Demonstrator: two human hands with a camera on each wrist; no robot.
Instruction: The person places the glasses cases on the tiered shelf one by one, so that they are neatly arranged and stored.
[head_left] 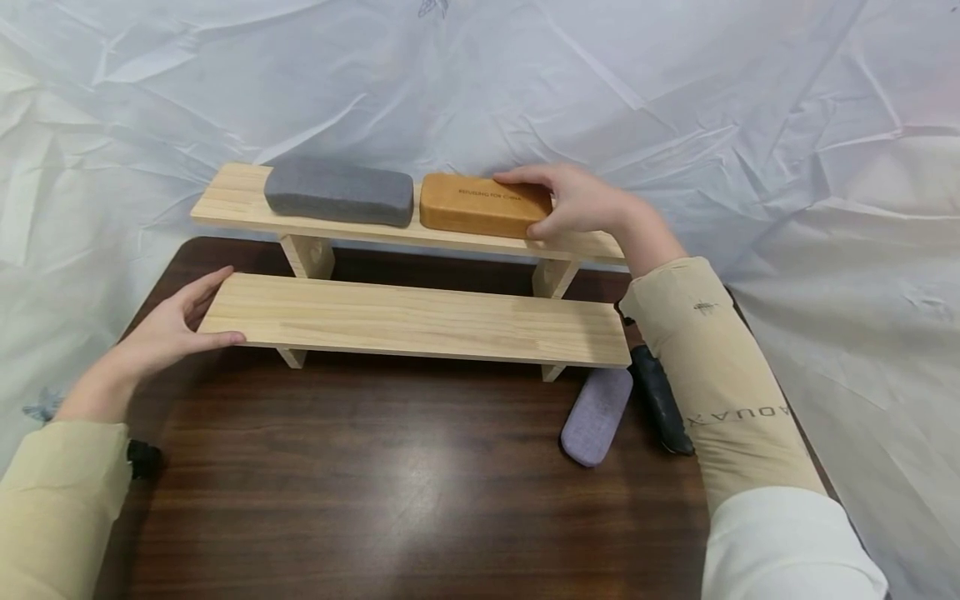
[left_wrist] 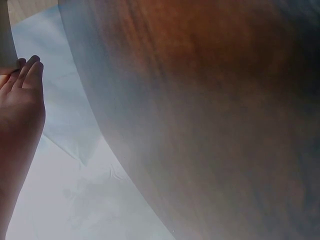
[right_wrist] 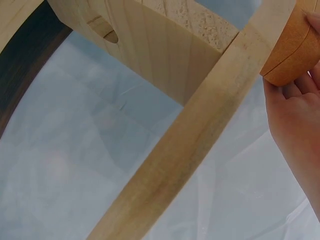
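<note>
A two-tier wooden shelf [head_left: 420, 321] stands on the dark table. My left hand [head_left: 161, 329] grips the left end of its lower board, thumb at the front edge and fingers at the back. On the upper board lies an orange-tan glasses case [head_left: 480, 208] with small lettering. The right hand [head_left: 581, 200] holds this case by its right end, between thumb and fingers. Just left of it, on the same board, lies a grey glasses case [head_left: 337, 196]. In the right wrist view the tan case [right_wrist: 292, 55] shows in the fingers, above the board's edge.
A lilac-grey glasses case [head_left: 597, 417] lies on the table [head_left: 375, 500] by the shelf's right front corner. Beside it is a black case [head_left: 660, 400], partly hidden by the right sleeve. White plastic sheeting [head_left: 480, 83] hangs behind the shelf.
</note>
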